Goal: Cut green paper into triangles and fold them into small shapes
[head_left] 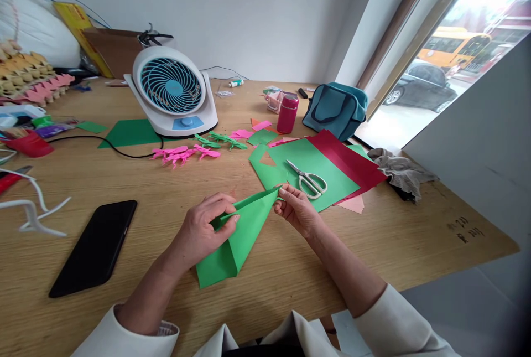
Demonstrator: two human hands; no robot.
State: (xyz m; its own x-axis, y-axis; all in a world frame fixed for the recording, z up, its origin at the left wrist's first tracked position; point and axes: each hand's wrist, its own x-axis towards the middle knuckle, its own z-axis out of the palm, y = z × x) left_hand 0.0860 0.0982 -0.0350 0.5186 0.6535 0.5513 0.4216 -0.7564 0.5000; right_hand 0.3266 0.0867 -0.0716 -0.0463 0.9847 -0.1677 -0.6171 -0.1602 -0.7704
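Observation:
A folded sheet of green paper (240, 235) lies on the wooden table (166, 218) in front of me, tapering to a point at its far end. My left hand (205, 229) pinches its left fold, fingers closed on the paper. My right hand (296, 210) pinches the pointed tip, also closed on it. White scissors (307, 180) rest just beyond my right hand on a stack of green and red paper sheets (332, 166).
A black phone (95, 246) lies at the left. Behind stand a white desk fan (172, 88), a pink bottle (287, 113) and a blue bag (336, 108). Pink and green folded paper figures (194, 149) lie mid-table. A grey cloth (400, 171) sits near the right edge.

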